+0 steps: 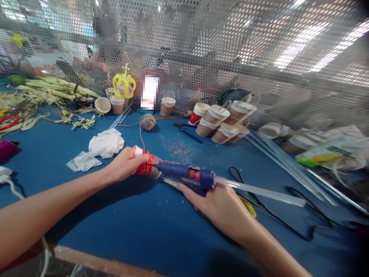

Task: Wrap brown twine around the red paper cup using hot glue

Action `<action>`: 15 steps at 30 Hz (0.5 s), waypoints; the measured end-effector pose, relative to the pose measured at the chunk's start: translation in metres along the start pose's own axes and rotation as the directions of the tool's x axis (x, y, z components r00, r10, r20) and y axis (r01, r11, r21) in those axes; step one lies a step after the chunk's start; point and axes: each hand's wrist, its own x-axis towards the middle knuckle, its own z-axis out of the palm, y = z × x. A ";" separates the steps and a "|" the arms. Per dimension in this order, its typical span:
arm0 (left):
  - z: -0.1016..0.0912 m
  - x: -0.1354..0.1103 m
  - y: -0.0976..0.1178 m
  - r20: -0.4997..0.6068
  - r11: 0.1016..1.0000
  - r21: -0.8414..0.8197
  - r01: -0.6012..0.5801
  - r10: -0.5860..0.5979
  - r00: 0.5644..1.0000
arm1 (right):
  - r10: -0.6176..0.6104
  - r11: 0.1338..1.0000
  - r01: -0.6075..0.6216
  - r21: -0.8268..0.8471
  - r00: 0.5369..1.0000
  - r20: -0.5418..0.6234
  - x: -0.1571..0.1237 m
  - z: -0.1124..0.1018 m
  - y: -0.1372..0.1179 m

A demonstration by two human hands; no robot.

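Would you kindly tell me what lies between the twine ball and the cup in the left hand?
In the head view, a single strand of twine runs from the ball to the cup in the left hand.

Perforated metal screen [178, 34], blue tabletop [138, 223] before it, brown front edge [86, 258], bright light streaks [305, 44] beyond

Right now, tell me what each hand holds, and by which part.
Left hand: red cup, by its side near the rim. Right hand: blue glue gun, by its handle.
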 end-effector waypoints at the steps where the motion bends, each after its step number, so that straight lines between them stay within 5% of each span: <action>1: 0.000 0.000 0.000 -0.016 1.000 -0.019 0.020 -0.020 1.000 | -0.022 1.000 0.021 -0.003 1.000 -0.009 -0.001 0.001 0.001; 15: 0.001 0.004 -0.002 -0.117 0.998 0.055 0.024 -0.017 0.993 | -0.082 0.997 0.081 0.013 0.992 0.099 -0.007 -0.001 -0.003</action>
